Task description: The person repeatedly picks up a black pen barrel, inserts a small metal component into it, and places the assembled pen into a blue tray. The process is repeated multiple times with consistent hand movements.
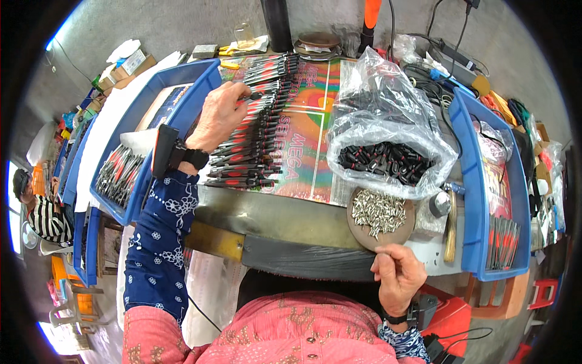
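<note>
My left hand (219, 114) reaches out over a long row of black-and-red pens (254, 127) laid side by side on a colourful printed mat (309, 115). Its fingers pinch one black pen (257, 95) at the row's far part. My right hand (397, 273) hangs near the table's front edge with its fingers curled; something small may be pinched between them, too small to tell. Just above it sits a round brown dish (364, 233) heaped with small silver metal tips (379, 212). A clear plastic bag (382, 109) holds many black-and-red pen parts (385, 161).
A blue tray (151, 103) at the left holds more pens (118, 173). Another blue tray (470, 182) at the right holds a few red-and-black pieces (503, 239). Cables, boxes and clutter line the back. A person in a striped top (42, 215) sits far left.
</note>
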`<action>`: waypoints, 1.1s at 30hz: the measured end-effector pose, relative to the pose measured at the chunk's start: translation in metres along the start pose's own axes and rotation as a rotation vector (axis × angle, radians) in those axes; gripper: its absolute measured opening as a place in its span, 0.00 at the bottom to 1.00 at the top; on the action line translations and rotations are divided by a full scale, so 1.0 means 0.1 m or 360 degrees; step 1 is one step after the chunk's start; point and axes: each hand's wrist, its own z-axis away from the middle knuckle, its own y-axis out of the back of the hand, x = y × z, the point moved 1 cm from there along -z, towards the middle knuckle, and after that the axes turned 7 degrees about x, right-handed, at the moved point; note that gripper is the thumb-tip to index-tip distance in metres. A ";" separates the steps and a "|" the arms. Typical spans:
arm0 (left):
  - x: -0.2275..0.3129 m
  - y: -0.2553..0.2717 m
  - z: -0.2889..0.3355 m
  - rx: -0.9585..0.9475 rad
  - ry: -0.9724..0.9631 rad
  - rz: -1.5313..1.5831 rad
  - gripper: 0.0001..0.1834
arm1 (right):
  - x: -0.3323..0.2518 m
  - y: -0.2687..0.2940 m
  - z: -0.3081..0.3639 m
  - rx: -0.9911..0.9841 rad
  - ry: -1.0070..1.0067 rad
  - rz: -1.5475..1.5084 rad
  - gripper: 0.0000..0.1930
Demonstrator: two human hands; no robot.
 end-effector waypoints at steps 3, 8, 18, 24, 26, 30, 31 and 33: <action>-0.04 -0.15 -0.13 0.0017 -0.0018 0.0052 0.12 | 0.01 0.01 0.00 -0.0033 0.0120 0.0079 0.04; -0.10 -0.36 -0.31 0.0033 0.0020 0.0012 0.12 | 0.02 0.00 -0.04 -0.0070 0.0422 0.0182 0.06; -0.24 -0.65 -0.50 0.0043 0.0030 -0.0028 0.14 | 0.05 0.03 -0.08 -0.0218 0.0641 0.0179 0.10; -0.27 -0.75 -0.50 0.0159 -0.0094 -0.0060 0.14 | 0.05 -0.03 -0.07 -0.0067 0.0743 0.0260 0.05; -0.28 -0.77 -0.49 0.0189 -0.0126 -0.0079 0.14 | 0.05 -0.03 -0.07 -0.0070 0.0729 0.0258 0.05; -0.28 -0.81 -0.47 0.0219 -0.0107 -0.0051 0.13 | 0.05 -0.04 -0.06 -0.0044 0.0721 0.0270 0.05; -0.28 -0.82 -0.46 0.0229 -0.0102 -0.0053 0.12 | 0.05 -0.04 -0.05 -0.0036 0.0723 0.0285 0.05; -0.26 -0.83 -0.45 0.0197 -0.0049 -0.0064 0.13 | 0.05 -0.02 -0.07 -0.0113 0.0714 0.0247 0.08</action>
